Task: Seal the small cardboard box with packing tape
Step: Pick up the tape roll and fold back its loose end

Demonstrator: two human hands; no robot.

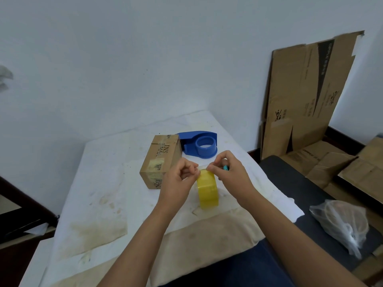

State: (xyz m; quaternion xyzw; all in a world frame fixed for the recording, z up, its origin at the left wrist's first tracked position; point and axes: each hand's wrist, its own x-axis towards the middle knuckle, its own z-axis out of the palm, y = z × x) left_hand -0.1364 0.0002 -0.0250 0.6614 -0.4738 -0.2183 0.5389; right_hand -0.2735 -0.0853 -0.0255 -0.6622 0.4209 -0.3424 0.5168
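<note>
Head view: the small cardboard box (160,161) lies closed on the white table (99,183), left of the yellow tape roll (207,190). Left hand (179,179) and right hand (230,171) pinch the roll's top edge; blue dispenser (200,143) sits just beyond.

You can read "INS" printed upside down on top of the small cardboard box (161,159); the print on the flattened cardboard sheet (306,94) is too blurred.

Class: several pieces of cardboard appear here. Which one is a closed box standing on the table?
The small cardboard box beside the blue tape dispenser. The others are flattened sheets by the wall.
</note>
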